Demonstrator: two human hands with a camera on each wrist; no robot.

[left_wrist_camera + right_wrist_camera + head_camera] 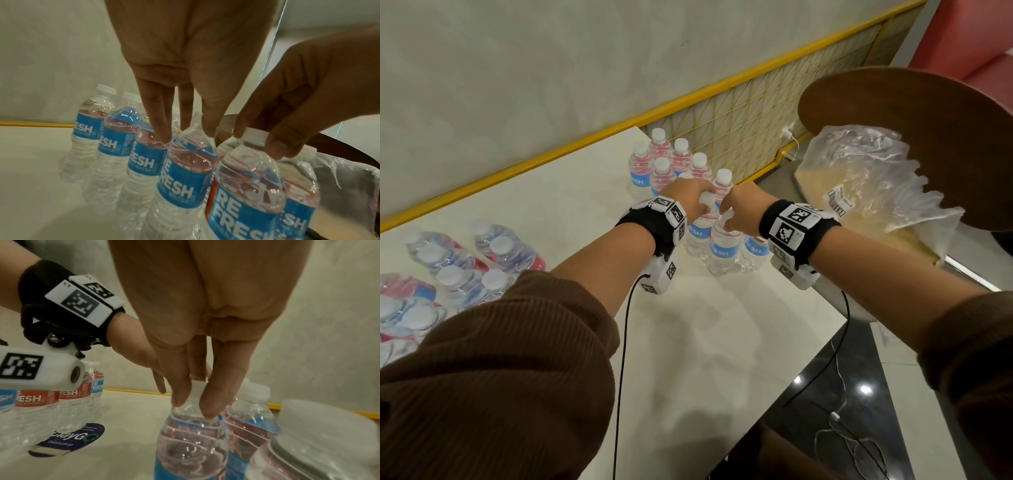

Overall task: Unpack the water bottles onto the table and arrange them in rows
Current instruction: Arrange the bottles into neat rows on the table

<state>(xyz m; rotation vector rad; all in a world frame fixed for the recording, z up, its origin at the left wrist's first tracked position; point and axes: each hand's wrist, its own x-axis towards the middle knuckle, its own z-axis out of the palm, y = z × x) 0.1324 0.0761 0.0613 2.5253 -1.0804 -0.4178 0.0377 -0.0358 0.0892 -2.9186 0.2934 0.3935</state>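
Note:
Two clear water bottles with blue labels stand side by side on the white table (705, 342). My left hand (697, 195) pinches the top of the left bottle (183, 178), its cap hidden under the fingers (160, 126). Beside it, my right hand (738, 214) pinches the white cap of the right bottle (191, 443), which also shows in the left wrist view (246, 203). Another bottle (755, 248) stands just right of these. Behind them, several bottles (671, 161) stand upright in rows toward the table's far corner.
Shrink-wrapped bottles (455, 267) lie at the table's left. A crumpled plastic wrap (866, 178) sits on a round brown table (928, 120) to the right. A yellow mesh rail (756, 120) runs behind. The table's right edge is close; cables (842, 428) lie on the floor.

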